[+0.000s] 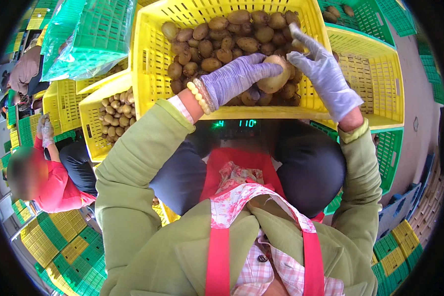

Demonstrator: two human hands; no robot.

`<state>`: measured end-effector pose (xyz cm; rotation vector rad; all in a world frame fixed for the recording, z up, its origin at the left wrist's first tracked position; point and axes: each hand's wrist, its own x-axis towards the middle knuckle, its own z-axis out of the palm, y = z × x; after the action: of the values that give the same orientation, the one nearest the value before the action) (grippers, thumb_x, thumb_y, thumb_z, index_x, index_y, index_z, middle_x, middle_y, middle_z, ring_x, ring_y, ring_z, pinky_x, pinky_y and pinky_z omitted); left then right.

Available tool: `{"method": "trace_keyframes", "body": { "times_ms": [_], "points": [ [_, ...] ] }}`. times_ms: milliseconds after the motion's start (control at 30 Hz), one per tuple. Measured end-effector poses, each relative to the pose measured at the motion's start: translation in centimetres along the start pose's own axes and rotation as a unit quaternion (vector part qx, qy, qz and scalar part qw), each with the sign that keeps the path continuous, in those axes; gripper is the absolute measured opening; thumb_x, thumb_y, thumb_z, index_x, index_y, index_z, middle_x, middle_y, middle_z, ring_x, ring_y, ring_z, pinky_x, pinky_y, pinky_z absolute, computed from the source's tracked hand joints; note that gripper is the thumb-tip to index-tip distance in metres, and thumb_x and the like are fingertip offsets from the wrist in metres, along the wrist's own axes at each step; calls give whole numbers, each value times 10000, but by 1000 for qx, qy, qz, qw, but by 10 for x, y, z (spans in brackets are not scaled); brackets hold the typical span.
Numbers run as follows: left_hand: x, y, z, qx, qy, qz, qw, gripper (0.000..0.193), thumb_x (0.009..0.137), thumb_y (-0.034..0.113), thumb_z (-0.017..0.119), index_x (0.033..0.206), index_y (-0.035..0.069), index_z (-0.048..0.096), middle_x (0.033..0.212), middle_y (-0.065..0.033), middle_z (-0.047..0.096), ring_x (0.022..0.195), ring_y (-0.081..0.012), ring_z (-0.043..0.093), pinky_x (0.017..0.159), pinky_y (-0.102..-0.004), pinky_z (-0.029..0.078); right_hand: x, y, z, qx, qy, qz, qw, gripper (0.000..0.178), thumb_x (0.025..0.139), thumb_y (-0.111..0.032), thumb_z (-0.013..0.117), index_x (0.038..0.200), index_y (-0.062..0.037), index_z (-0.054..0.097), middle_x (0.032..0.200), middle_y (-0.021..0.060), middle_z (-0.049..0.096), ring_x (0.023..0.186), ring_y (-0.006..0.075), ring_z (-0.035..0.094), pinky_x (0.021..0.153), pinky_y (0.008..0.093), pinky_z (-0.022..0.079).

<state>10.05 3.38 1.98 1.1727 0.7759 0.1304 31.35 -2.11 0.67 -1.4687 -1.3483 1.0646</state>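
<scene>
- Kiwifruit (273, 75), one large brown fruit, sits between our two gloved hands above the near wall of the big yellow crate (150, 49) in front of us; we see it resting against the heap of fruit inside.
- At far left, another person in a red top works with gloved hands (46, 130) over small green and yellow crates; we cannot tell what those hands hold.
- Next along, a smaller yellow crate (86, 116) holds a low pile of kiwifruit (116, 116); above it a green crate (101, 34) lies wrapped in clear plastic film.
- Our big yellow crate is filled well up with brown kiwifruit (222, 37); a scale display (234, 124) glows green just below its near rim.
- Our left hand (237, 79) is curled round the large fruit, fingers wrapped over its top and left side; a bead bracelet (198, 93) circles the wrist.
- Our right hand (320, 69) is half spread, fingertips touching the fruit's right side; the index finger points up over the heap.
- To the right, an emptier yellow crate (375, 74) stands beside ours; a green crate (362, 17) behind holds a few fruit.
</scene>
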Motion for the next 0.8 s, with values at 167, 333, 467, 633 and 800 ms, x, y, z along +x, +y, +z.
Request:
{"method": "trace_keyframes", "body": {
  "times_ms": [167,333,467,633,800],
  "points": [
    [13,-3,-5,-224,-108,41,968,433,975,233,531,1349,23,476,1199,-167,629,1021,-248,661,867,-333,558,-6,-20,2,130,-98,120,979,677,860,-255,736,1430,-34,443,1108,47,609,902,81,576,758,224,502],
    [18,8,-58,125,49,29,990,335,901,218,591,1178,36,643,1040,-136,693,882,-204,682,818,-314,562,-5,-17,-41,176,4,116,977,601,864,-227,673,1404,-46,480,1070,58,611,869,122,596,784,231,479],
    [46,-8,-149,707,250,-136,648,425,866,225,585,1280,127,589,1222,-161,626,1150,-310,591,1036,-414,435,-3,19,-94,131,214,129,959,623,867,-264,673,1404,-25,468,1105,62,578,885,106,570,789,235,476],
    [41,-38,-222,793,274,-152,522,418,887,174,586,1305,164,568,1335,-145,525,1230,-319,523,1007,-433,466,-10,137,-171,36,186,275,942,381,918,-247,620,1254,-71,578,1086,39,610,917,125,581,763,246,477],
    [41,-45,-238,801,295,-162,494,375,902,122,550,1274,157,583,1314,-143,536,1210,-306,543,958,-420,508,-27,172,-155,44,255,301,918,339,888,-320,671,1124,-80,632,941,28,658,817,104,592,696,246,450]
  ]
}}
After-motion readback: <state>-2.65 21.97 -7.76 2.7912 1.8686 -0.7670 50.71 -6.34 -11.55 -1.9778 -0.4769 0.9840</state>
